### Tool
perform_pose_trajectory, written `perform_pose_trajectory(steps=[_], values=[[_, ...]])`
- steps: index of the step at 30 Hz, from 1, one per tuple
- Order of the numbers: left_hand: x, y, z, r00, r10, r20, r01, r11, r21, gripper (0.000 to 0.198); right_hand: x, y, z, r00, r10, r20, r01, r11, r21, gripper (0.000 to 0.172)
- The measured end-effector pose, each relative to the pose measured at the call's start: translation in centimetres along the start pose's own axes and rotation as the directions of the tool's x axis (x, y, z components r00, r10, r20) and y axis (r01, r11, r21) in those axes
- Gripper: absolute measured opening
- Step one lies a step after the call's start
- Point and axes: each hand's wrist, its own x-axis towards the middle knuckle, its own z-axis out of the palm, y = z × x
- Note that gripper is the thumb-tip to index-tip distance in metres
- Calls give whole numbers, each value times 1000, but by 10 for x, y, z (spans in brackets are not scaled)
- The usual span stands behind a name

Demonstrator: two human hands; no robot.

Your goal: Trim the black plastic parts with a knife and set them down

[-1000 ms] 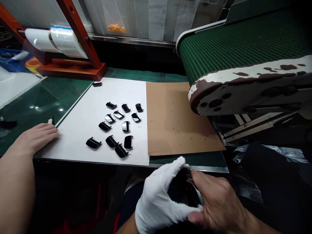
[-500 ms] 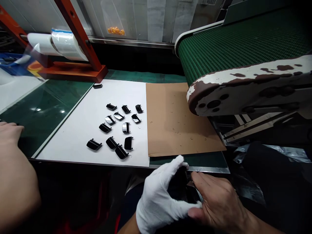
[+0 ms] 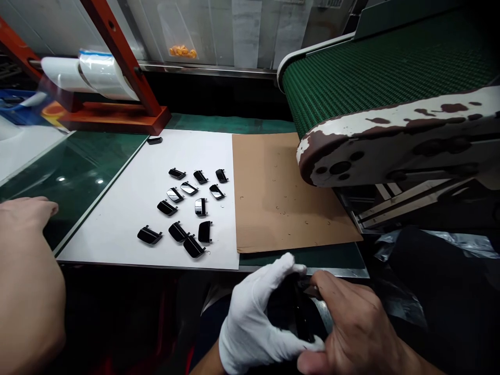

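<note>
My left hand (image 3: 252, 317), in a white glove, is closed around a glossy black plastic part (image 3: 301, 315) in front of the table edge. Thumb and fingers grip its two ends. Bare and curled, my right hand (image 3: 357, 320) is against the part's right side. It grips a thin metal tool (image 3: 311, 289) that looks like a blade; most of it is hidden by the fingers. Several similar black plastic parts (image 3: 201, 207) lie scattered on a white sheet (image 3: 113, 224) to the left.
Cardboard (image 3: 265, 208) with small dark curled shavings lies ahead. A green conveyor belt (image 3: 351, 78) overhangs it at the right. Back left stands an orange frame (image 3: 113, 117) with plastic film rolls (image 3: 103, 73). Another person's arm (image 3: 29, 281) reaches in from the left.
The metal tool and my right hand have shifted slightly along the black part, which is turned a little. The other person's hand has moved right. The view has shifted slightly.
</note>
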Motion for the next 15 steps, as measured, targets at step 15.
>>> perform_pose_trajectory(steps=[15], values=[[0,2,-1,999,32,40,-33,999,22,91,-3,-2,-6,999,10,41,-9,1000,-18,80]])
